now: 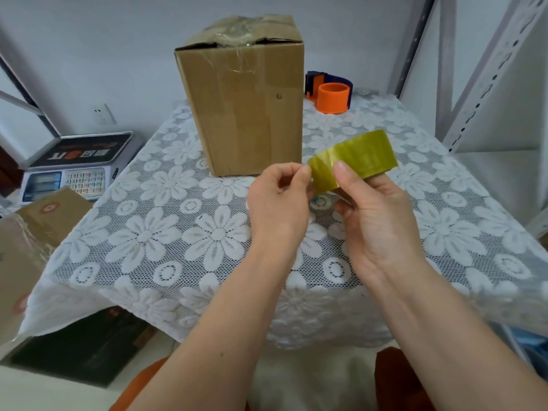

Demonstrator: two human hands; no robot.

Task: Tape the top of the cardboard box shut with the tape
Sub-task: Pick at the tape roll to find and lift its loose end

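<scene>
Between both hands, yellow-green tape roll (354, 158)

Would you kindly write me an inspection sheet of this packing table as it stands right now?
Surface: table under a white floral lace cloth.
Job's things: cardboard box upright, clear film over its crumpled top; yellow-green tape roll held above the table.
Clutter: orange and purple tape dispenser behind the box.
Grippers: right hand grips the roll; left hand pinches at its edge.
Cables: nothing seen.
Surroundings: scale and cartons at left, metal shelving at right.
</scene>
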